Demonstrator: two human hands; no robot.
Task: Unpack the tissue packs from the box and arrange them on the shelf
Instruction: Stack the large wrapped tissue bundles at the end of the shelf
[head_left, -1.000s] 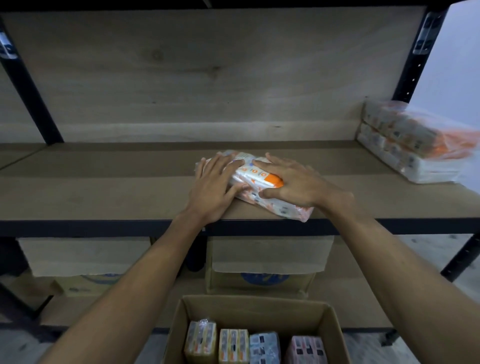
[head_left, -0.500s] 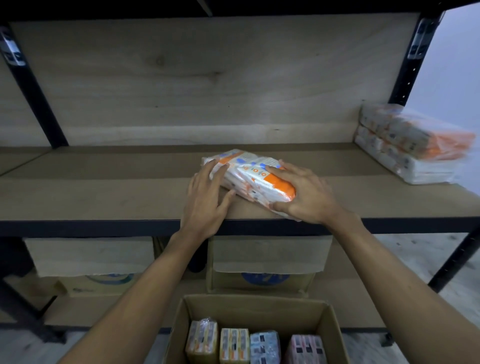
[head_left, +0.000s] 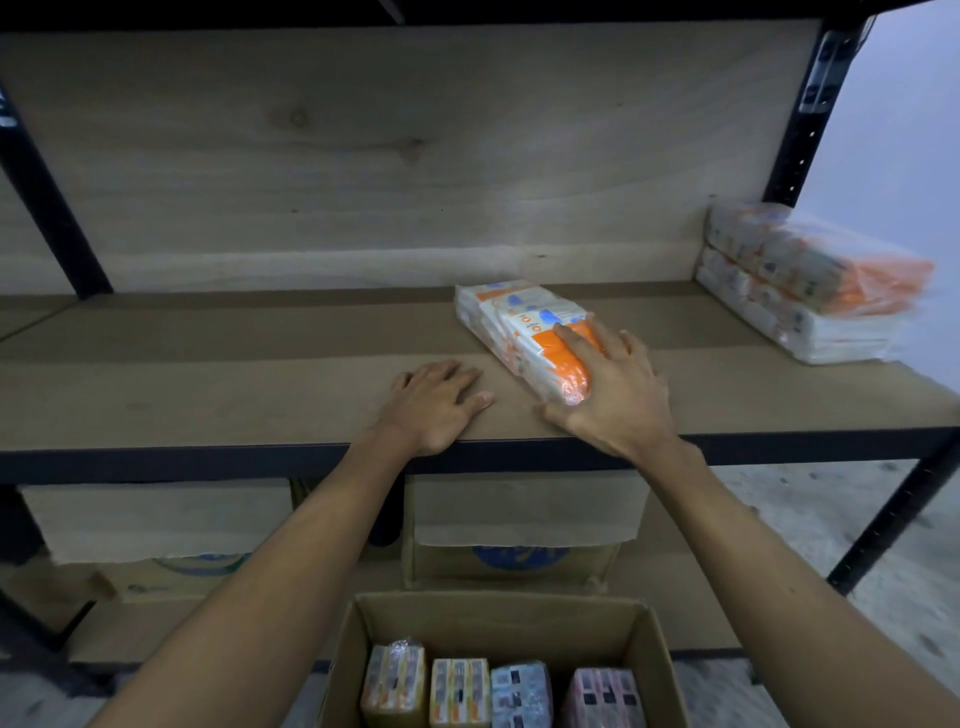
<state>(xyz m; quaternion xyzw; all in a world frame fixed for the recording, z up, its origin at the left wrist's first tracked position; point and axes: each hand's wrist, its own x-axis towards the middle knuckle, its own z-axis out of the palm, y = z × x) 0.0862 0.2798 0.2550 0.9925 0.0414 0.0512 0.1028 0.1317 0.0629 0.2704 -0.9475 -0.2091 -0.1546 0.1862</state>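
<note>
Wooden shelf (head_left: 208, 395) held two stacked bundles (head_left: 800, 291) at right plus one orange-white tissue pack (head_left: 524, 332) under the flat-spread right hand (head_left: 618, 395); left hand (head_left: 436, 400) rested empty alongside; four packs (head_left: 498, 691) remained in the cardboard box (head_left: 660, 654).

One head-worn view looks forward and down, close over the shelf (head_left: 218, 395).

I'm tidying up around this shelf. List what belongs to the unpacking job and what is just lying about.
Belongs to the job:
- tissue pack under the right hand
- left hand
- stacked packs
- open box with four packs
- shelf

Lying about:
- two cartons on the lower shelf
</note>
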